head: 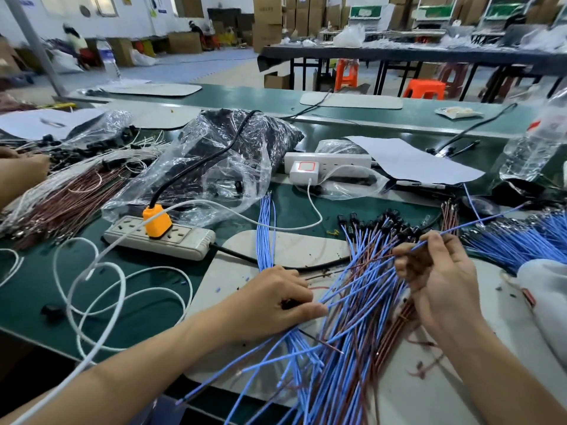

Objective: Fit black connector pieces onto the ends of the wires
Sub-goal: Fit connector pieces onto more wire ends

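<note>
Right hand (435, 271) pinches one blue wire (491, 217): light, springy, best held near the tip. Left hand (276, 299) is curled on what looks like a black connector (290, 303): small, probably slippery.

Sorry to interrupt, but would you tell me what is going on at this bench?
A person is fitting connectors onto wires. The right hand pinches a single blue wire above the fanned bundle of blue and brown wires. The left hand, on that bundle, pinches what looks like a black connector piece. Capped wires lie behind.
</note>
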Tool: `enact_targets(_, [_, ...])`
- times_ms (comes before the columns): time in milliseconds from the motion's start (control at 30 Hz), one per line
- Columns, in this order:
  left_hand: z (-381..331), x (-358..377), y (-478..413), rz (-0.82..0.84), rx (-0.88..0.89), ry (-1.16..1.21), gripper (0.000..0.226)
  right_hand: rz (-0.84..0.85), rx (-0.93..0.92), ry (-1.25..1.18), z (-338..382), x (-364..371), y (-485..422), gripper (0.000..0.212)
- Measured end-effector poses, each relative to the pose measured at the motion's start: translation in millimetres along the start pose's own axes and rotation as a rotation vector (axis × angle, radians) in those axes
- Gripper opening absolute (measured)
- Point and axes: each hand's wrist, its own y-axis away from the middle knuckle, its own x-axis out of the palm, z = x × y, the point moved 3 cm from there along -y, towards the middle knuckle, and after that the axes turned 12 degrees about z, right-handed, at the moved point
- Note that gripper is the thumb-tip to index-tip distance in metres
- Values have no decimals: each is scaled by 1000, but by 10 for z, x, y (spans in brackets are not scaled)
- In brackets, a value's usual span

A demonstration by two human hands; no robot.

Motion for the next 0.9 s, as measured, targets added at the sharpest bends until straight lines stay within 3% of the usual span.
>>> enact_targets(167, [71, -53, 120, 22, 16, 46, 54, -235, -16, -58, 107, -309, -123, 25])
enact_targets(300, [218, -265, 227, -143, -116, 110, 61, -215, 73, -85, 36, -413, -182, 29])
enact_targets(433, [514, -670, 167, -362, -474, -267, 24, -181, 82, -61, 8, -354, -171, 27])
enact_targets(467, [594, -765, 135, -350, -598, -372, 16, -186, 80, -68, 17, -357, -165, 25])
enact_targets(533, [787, -896, 67, -233, -793, -537, 23, -187, 87, -82, 31, -366, -157, 23])
enact_targets(667, [1071, -1000, -131, 75, -1102, -520, 23, -132, 133, -57, 18, -359, -159, 25])
enact_targets(733, [1231, -1041, -210, 160, -1136, -522, 23, -112, 140, -46, 6, -356, -153, 26])
enact_targets(800, [1366, -1099, -248, 142, -1139, -502, 29, -105, 131, -30, 19, -347, -147, 28])
enact_targets(900, [1596, -1166, -206, 129, -1170, -431, 67, -103, 131, -11, 27, -327, -147, 28])
